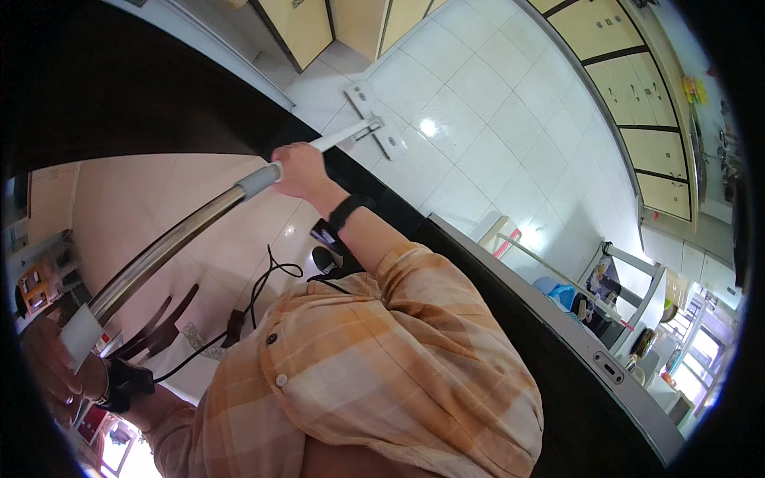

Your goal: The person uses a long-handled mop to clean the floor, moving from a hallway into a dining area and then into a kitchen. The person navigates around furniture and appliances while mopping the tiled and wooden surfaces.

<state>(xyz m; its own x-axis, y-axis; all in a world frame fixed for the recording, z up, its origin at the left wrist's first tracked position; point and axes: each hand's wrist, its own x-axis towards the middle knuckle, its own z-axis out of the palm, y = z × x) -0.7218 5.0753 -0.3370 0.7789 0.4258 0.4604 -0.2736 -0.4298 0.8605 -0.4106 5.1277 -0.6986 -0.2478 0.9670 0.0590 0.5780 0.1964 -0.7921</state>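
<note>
A flat mop with a pale head (363, 100) lies on white floor tiles at the upper middle. Its metal pole (173, 242) runs down to the lower left, with a grey collar and a white lower section. My right hand (302, 170) is closed around the pole just beyond the grey collar, nearer the mop head. At the dim lower left rim my left hand (57, 373) wraps the pole's top end by a white sleeve, its fingers partly hidden. Both wrists wear black bands; a black cable runs from the left one.
A dark threshold (382, 197) crosses between pinkish and white tiles. A grey sliding-door frame (538, 322) stands at the right, cream cabinets (633, 89) beyond it. An open cabinet door (299, 30) is at the top. A white-handled tool (508, 236) and a metal rack (639, 299) stand at the right.
</note>
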